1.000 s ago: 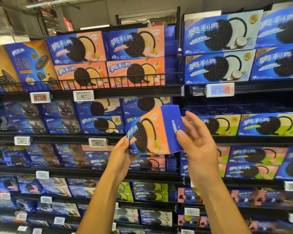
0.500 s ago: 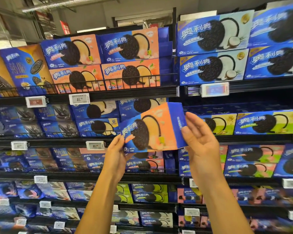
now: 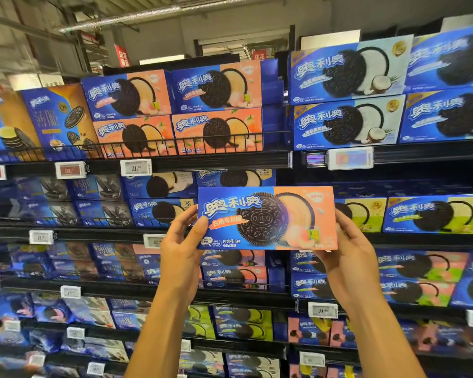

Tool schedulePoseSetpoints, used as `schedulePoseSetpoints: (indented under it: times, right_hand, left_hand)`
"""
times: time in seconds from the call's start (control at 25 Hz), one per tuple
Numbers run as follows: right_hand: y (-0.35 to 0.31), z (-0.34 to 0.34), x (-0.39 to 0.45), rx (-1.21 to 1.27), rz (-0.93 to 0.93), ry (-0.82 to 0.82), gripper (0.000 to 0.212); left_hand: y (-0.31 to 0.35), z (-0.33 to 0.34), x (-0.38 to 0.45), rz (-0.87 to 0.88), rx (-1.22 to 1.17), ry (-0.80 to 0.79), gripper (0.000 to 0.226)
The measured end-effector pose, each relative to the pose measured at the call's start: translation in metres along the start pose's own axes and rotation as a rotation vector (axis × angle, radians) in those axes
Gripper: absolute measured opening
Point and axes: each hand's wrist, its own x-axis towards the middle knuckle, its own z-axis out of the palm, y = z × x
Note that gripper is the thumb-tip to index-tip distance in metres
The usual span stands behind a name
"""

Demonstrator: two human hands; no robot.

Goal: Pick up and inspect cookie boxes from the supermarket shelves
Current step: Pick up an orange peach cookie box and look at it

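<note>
Blue-and-orange rectangular cardboard cookie box (image 3: 266, 218) held flat-on between my hands, left hand (image 3: 182, 245) and right hand (image 3: 347, 255) each gripping an end; grip on edges only, box could slip and drop

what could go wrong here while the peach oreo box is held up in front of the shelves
1. The peach box is pinched only at its two short ends by the left hand and right hand, with nothing beneath, so it might slip.
2. Swinging it back could knock the stacked peach boxes behind the low wire rail.
</note>
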Motion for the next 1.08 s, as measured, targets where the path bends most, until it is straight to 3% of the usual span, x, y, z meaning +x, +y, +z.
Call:
schedulePoseSetpoints:
  times: [0.32,0.48,0.6,1.08]
  right_hand:
    - [-0.019,-0.001,0.007,0.048,-0.007,-0.116,0.029]
    - [-0.027,-0.002,0.008,0.003,-0.011,-0.178,0.048]
    - [-0.03,-0.007,0.011,-0.03,-0.002,-0.193,0.045]
    - [-0.039,0.01,0.017,-0.059,-0.052,-0.263,0.035]
  left_hand:
    - [0.005,0.011,-0.005,0.051,-0.024,0.023,0.031]
    - [0.008,0.017,-0.011,0.07,-0.02,0.025,0.028]
    - [0.012,0.023,-0.018,0.076,-0.018,0.009,0.041]
    - [0.03,0.022,-0.032,0.142,0.085,0.003,0.035]
